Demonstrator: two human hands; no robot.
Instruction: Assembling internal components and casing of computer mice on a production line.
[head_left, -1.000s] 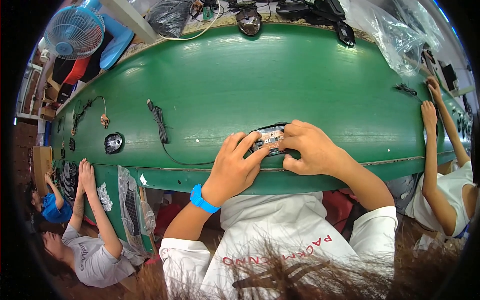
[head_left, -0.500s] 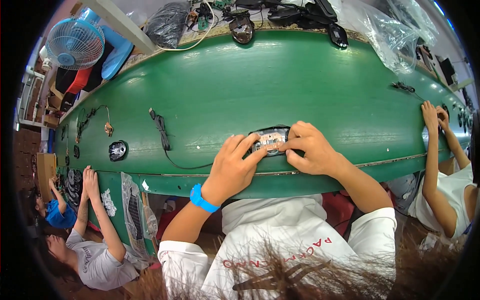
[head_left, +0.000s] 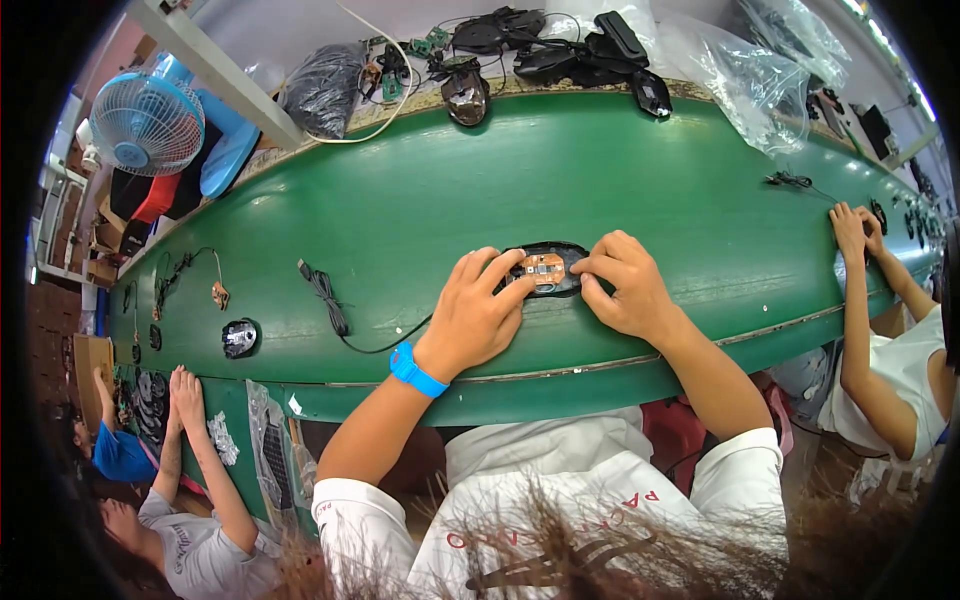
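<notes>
While both hands' fingers [head_left: 508, 292] pinch it, the mouse base [head_left: 545, 268] (circuit board up) lies lengthwise left-right.

Black plastic bag [head_left: 322, 88] at the green table's [head_left: 420, 200] far edge left of centre, clear crinkled plastic bags [head_left: 745, 75] at far right corner, clear packets [head_left: 268, 450] hanging below near-left edge

smooth green belt [head_left: 620, 170], black plastic mouse shell [head_left: 545, 270]

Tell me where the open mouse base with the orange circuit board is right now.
In the head view, the open mouse base lies near the middle of the green table, between the left hand and right hand, whose fingers touch it.
</notes>
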